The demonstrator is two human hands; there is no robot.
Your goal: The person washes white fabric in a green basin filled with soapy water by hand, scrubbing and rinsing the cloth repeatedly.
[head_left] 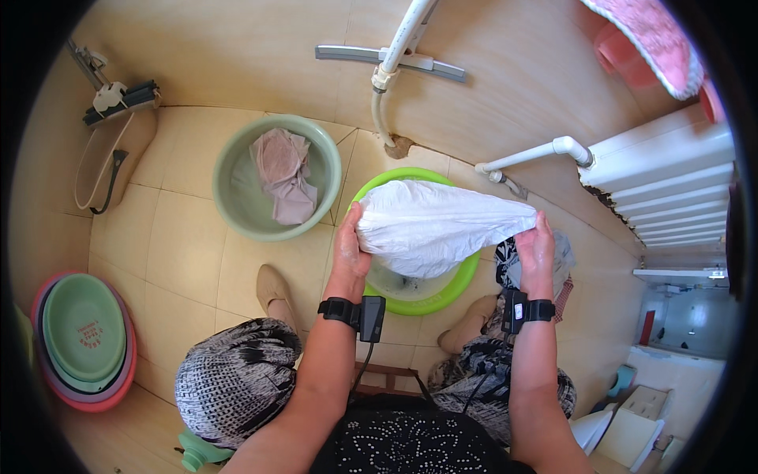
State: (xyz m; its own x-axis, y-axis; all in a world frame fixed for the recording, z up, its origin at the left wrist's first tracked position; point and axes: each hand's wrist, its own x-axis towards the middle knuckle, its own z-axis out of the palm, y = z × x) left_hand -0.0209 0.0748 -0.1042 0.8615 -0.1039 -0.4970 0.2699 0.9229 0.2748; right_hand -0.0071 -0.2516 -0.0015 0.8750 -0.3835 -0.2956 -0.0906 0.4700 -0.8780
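Note:
A wet white cloth (438, 225) is stretched sideways between my hands, above a bright green basin (465, 284) with sudsy water in it. My left hand (350, 246) grips the bunched, wider end near the basin's left rim. The narrow end is pinched in my right hand (536, 240), just past the basin's right side. To the upper left, a pale green basin (222, 195) holds water and a wet pinkish cloth (283, 172). Dark-patterned and grey fabrics (562, 258) lie on the floor beyond my right hand.
Stacked plastic basins (84, 326) are at the far left, below a sponge mop (121, 101) and a beige bucket (103, 160). A white pipe (379, 112) meets the floor behind the basins. A white radiator (663, 178) stands right. A green bottle (201, 450) is beside my left knee.

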